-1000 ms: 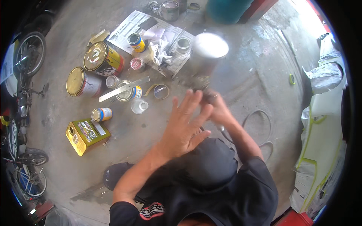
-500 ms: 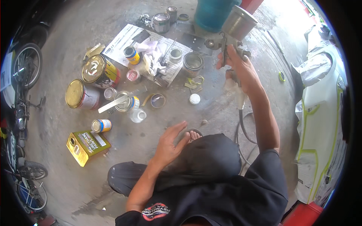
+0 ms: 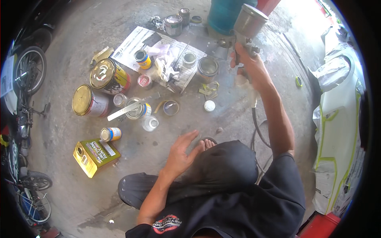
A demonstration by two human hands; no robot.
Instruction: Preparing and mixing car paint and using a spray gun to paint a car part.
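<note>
- I see a black shirt [image 3: 246,196], short sleeves [image 3: 283,174], over my remote feed.
- 1 rounded red, white and black emblem [image 3: 166,225] on its left side (lettered).
- Dark trousers [image 3: 226,166].
- Left hand [image 3: 179,153] and right hand [image 3: 251,66] bare.
- Uncovered toes [image 3: 207,144].

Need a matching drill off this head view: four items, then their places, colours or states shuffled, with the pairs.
1. Spray gun
2. Flat strip
3. Rectangular tin
4. Left hand

A. Green and gold
B. Holding nothing
C. Gripped in the right hand
D. Lying across the top of a round can

Pairs: 1-C, 2-D, 3-A, 4-B
</note>
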